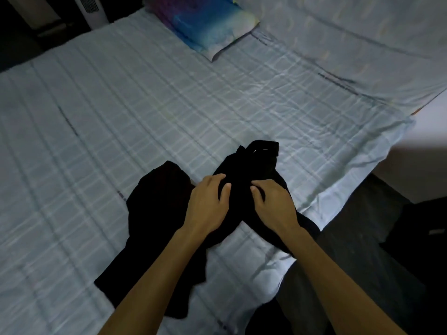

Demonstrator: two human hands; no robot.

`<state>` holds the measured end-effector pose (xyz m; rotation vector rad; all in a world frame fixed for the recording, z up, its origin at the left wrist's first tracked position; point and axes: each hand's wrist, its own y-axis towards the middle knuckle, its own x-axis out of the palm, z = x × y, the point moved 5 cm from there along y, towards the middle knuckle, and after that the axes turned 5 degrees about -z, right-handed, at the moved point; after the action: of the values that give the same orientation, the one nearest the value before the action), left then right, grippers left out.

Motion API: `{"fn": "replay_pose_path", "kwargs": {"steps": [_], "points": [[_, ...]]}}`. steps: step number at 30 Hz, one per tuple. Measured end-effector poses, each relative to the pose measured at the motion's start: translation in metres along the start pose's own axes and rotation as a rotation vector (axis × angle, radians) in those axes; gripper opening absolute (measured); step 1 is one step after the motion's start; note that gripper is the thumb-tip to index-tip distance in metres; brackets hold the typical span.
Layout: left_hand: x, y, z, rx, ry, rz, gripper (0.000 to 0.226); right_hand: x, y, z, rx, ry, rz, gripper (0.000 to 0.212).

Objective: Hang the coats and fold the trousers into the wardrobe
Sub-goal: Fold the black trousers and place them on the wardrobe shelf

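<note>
A pair of black trousers [154, 213] lies crumpled on the bed's pale checked sheet [121, 117], near the front edge. The waistband end bunches up toward the far side, and one leg trails toward me at the lower left. My left hand [208, 204] rests on the middle of the cloth with fingers curled into it. My right hand [273, 204] sits close beside it, fingers and thumb curled into the same dark fabric. No coat or wardrobe is in view.
A blue and purple pillow [205, 25] lies at the far side of the bed. A pale folded blanket [362, 39] covers the far right. The bed's edge runs diagonally at the right, with dark floor [362, 250] beyond. A white appliance [92, 10] stands at top left.
</note>
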<state>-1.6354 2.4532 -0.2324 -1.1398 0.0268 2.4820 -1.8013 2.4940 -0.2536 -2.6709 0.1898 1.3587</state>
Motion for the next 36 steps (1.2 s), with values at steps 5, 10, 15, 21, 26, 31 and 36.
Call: {"fn": "replay_pose_path", "kwargs": {"steps": [5,10,15,21,26,31,36], "points": [[0.06,0.094,0.007,-0.072,-0.021,-0.101,0.04,0.008,0.088,0.076,0.064,0.009,-0.068,0.024],[0.12,0.184,-0.012,-0.138,-0.01,-0.178,0.044,0.03,0.159,0.139,0.108,-0.039,-0.139,0.027],[0.155,0.259,-0.038,-0.142,0.108,-0.177,0.043,0.068,0.213,0.189,0.125,-0.106,-0.164,0.028],[0.216,0.299,-0.073,-0.109,0.329,-0.38,0.077,0.113,0.259,0.232,0.162,-0.218,-0.247,0.045],[0.255,0.299,-0.09,-0.179,0.372,-0.459,0.087,0.129,0.284,0.252,0.184,-0.248,-0.205,0.052],[0.249,0.303,-0.102,-0.171,0.325,-0.357,0.06,0.133,0.297,0.27,0.269,-0.277,-0.218,0.054],[0.229,0.301,-0.112,-0.137,0.344,-0.348,0.049,0.125,0.304,0.274,0.345,-0.32,-0.19,0.031]]}}
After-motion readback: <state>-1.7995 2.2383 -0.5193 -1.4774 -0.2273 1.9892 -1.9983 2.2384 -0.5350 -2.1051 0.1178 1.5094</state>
